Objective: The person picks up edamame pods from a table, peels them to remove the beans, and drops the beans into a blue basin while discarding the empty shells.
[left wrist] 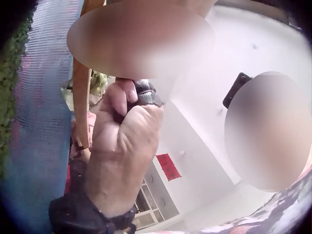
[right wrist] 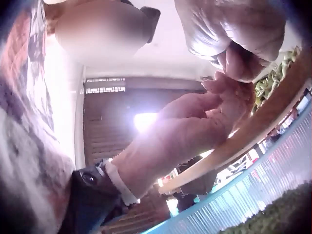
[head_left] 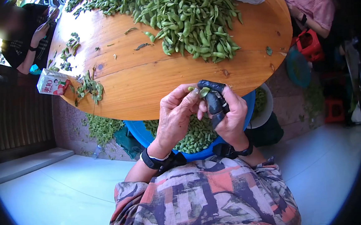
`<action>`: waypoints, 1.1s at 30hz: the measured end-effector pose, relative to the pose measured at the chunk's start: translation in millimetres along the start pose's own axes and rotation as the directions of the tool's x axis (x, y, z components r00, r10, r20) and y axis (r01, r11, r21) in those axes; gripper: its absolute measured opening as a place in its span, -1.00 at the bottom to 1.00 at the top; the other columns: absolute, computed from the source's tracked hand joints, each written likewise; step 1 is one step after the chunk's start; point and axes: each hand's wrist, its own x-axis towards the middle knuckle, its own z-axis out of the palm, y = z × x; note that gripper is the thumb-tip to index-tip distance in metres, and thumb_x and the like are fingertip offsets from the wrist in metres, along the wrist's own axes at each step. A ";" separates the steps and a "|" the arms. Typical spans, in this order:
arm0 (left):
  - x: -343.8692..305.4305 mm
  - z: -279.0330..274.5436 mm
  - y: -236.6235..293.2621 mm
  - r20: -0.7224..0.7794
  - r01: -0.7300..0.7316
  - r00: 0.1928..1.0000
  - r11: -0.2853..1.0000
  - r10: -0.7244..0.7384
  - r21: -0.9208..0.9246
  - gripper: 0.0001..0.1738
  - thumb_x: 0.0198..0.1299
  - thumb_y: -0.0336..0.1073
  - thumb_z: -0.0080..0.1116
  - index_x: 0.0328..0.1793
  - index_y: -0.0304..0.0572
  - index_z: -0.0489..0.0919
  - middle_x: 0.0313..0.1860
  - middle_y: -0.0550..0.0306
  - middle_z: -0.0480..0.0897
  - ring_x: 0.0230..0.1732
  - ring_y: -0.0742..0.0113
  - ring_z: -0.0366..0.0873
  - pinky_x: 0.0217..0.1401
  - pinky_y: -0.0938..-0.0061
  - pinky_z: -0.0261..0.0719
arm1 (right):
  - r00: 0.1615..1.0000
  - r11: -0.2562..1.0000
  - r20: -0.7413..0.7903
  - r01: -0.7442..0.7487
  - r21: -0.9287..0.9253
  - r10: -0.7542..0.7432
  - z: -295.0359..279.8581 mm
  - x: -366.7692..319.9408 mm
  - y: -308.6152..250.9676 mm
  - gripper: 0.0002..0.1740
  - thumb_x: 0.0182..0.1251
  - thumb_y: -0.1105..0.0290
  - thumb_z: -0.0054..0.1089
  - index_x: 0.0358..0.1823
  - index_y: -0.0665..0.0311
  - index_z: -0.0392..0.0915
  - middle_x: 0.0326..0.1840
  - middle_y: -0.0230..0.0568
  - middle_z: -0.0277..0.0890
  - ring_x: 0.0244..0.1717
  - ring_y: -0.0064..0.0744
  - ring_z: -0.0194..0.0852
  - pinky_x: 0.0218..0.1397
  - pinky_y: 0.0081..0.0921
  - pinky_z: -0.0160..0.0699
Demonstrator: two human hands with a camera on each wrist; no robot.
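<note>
Over a blue basin [head_left: 136, 132] of shelled green beans [head_left: 196, 140], both hands meet at a small green soybean pod [head_left: 204, 92]. The left hand [head_left: 173, 115] pinches at the pod with thumb and forefinger, a bit of green showing at its fingertips. The right hand [head_left: 234, 116] wears black coverings on its thumb and some fingers and grips the pod's other side. In the right wrist view, the left hand [right wrist: 180, 126] has bent fingers close to the nearer hand. The left wrist view shows the right hand [left wrist: 129, 131] with fingers curled; the pod is hidden there.
A big heap of soybean pods [head_left: 186, 20] covers the far part of the round wooden table [head_left: 124, 83]. Plucked leaves and a drink carton [head_left: 53, 82] lie at its left edge. A white bowl [head_left: 269, 106] stands right of the basin. Two people sit across, near red stools [head_left: 310, 47].
</note>
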 end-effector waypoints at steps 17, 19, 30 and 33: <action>4.0 9.7 -20.3 -0.122 -0.099 0.990 0.974 0.075 -0.202 -0.79 0.38 -0.42 0.08 0.08 -0.32 0.56 -0.31 0.30 0.58 -0.39 0.63 0.41 -0.32 0.71 0.38 | 0.969 0.966 -0.096 0.215 -0.140 -0.230 7.1 3.5 5.0 -0.65 0.21 0.57 0.12 0.05 0.40 0.58 -0.28 0.01 0.56 -0.28 -0.01 0.63 -0.20 -0.34 0.61; 3.6 12.6 -18.5 -0.126 -0.088 0.989 0.989 0.073 -0.120 -0.78 0.38 -0.38 0.10 0.08 -0.31 0.56 -0.32 0.29 0.58 -0.39 0.63 0.42 -0.33 0.71 0.38 | 0.972 0.971 -0.100 0.197 -0.139 -0.211 5.3 1.0 6.0 -0.65 0.22 0.56 0.09 0.05 0.40 0.58 -0.28 0.02 0.56 -0.28 0.01 0.63 -0.20 -0.33 0.61; 5.5 4.8 -1.3 -0.027 0.004 1.000 1.000 -0.004 -0.003 -0.78 0.47 -0.32 0.00 -0.02 -0.34 0.56 -0.33 0.14 0.64 -0.42 0.49 0.55 -0.41 0.63 0.50 | 0.858 0.338 0.334 -0.471 0.815 0.390 -18.4 7.3 16.2 -0.58 0.41 0.38 0.10 0.21 0.48 0.44 -0.49 -0.44 0.40 -0.64 -0.80 0.03 -0.61 -0.79 0.06; 4.5 4.0 -3.0 -0.010 0.003 1.000 1.000 -0.003 -0.027 -0.77 0.47 -0.32 0.00 -0.01 -0.36 0.56 -0.31 0.13 0.65 -0.41 0.49 0.56 -0.40 0.62 0.50 | 0.860 0.292 0.370 -0.477 0.829 0.352 -20.9 6.3 25.2 -0.55 0.39 0.36 0.14 0.22 0.49 0.43 -0.46 -0.46 0.41 -0.62 -0.81 0.07 -0.60 -0.80 0.06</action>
